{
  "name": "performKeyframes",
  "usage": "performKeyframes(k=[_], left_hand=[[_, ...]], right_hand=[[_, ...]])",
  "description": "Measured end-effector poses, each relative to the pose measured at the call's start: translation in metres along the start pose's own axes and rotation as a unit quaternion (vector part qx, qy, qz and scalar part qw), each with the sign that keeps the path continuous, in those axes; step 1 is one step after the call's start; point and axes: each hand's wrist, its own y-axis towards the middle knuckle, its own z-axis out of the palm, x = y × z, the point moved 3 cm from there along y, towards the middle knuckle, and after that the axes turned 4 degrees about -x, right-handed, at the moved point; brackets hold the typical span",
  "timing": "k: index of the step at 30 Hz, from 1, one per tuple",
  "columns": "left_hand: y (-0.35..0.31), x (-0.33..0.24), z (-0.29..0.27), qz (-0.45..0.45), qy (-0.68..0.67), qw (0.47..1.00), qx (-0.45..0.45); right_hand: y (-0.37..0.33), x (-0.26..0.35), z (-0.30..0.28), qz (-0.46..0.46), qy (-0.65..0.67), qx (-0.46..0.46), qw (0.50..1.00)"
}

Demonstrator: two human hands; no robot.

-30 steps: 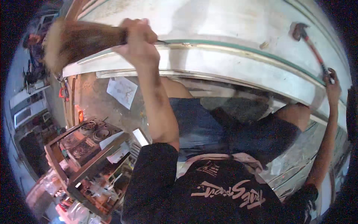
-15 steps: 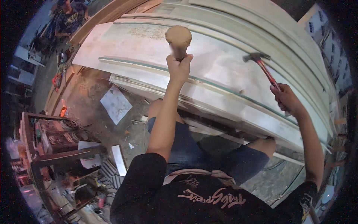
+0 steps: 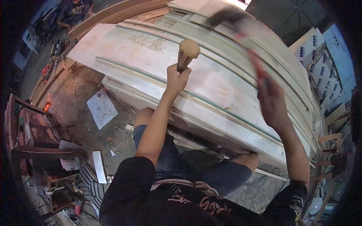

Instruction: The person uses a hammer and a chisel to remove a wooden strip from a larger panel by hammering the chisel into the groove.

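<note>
Left grip (image 3: pixel 176 80) closed round wood-handled tool (image 3: pixel 188 51), flared end up, over white panel (image 3: pixel 215 77); tip hidden. Right grip (image 3: pixel 270 101) clasps blurred hammer (image 3: pixel 254 57). Best, likely: tool steady, blows square, fingers below flared end.

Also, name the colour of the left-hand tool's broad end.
The broad end is tan, seen best in the head view.

Our left hand (image 3: pixel 177 80) is curled tight, its forearm (image 3: pixel 156 128) sloping back below it. Right of it, our blurred right hand (image 3: pixel 272 101) is clenched.
</note>
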Motion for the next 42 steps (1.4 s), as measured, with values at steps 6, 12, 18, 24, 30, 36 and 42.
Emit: performKeyframes(k=[6,12,18,24,30,36,42], left_hand=[[-0.006,0.002,-0.003,0.003,0.018,1.000,-0.021],[0.002,0.011,0.002,0.003,0.034,0.999,-0.005],[-0.001,0.008,-0.010,-0.014,0.028,0.999,0.009],[-0.007,0.013,-0.002,-0.002,0.006,1.000,0.002],[-0.005,0.021,-0.011,-0.028,-0.001,0.999,0.030],[-0.004,0.032,-0.023,-0.038,0.064,0.991,0.112],[-0.014,0.076,-0.048,0.040,0.062,0.980,0.183]], right_hand=[[0.019,0.024,-0.020,0.008,-0.047,-0.085,0.995],[0.006,-0.010,0.010,-0.057,-0.097,-0.047,0.993],[0.011,0.000,-0.006,-0.022,-0.010,-0.092,0.995],[0.008,-0.017,0.027,-0.064,-0.078,-0.023,0.995],[0.005,-0.024,0.024,0.111,0.098,-0.015,0.989],[0.017,-0.120,0.048,0.158,0.134,-0.001,0.978],[0.048,-0.207,0.069,0.289,0.055,0.130,0.947]])
